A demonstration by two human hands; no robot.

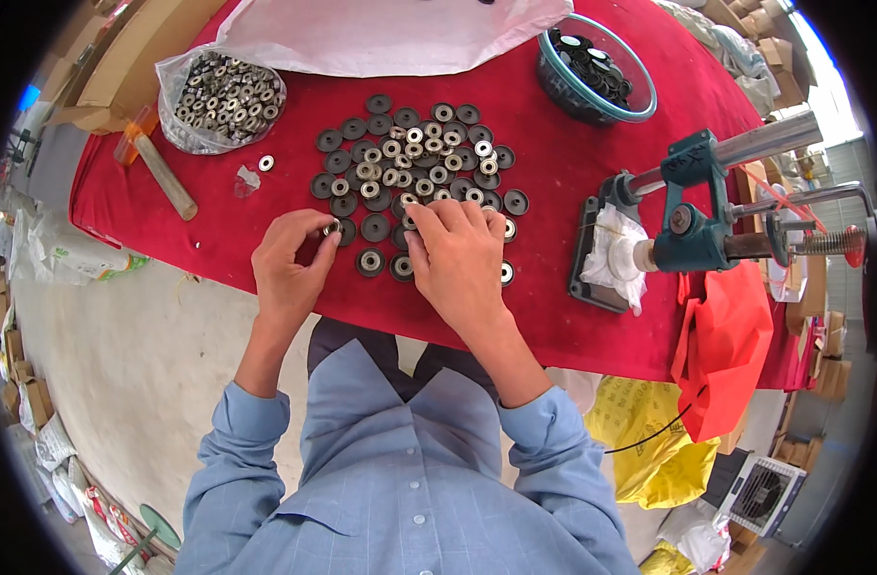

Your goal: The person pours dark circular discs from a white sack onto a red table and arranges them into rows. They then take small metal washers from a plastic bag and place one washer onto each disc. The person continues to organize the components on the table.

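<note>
A cluster of black round discs [374, 227] lies on the red cloth, many with small silver ring bearings [370, 261] set in their middles. More loose bearings are heaped over the discs at the centre. My left hand [293, 259], at the cluster's near left edge, pinches a bearing [333, 227] between thumb and fingertips. My right hand [457, 259] reaches over the near side of the cluster. Its thumb and forefinger close around a bearing above a disc; the fingers partly hide it, along with the discs beneath the palm.
A clear bag of bearings [229, 101] stands at the far left, beside a wooden-handled tool [165, 177]. One bearing [266, 163] lies apart. At the far right is a bowl of black discs [596, 77]. A green hand press [683, 220] stands at right, near a red bag [726, 335].
</note>
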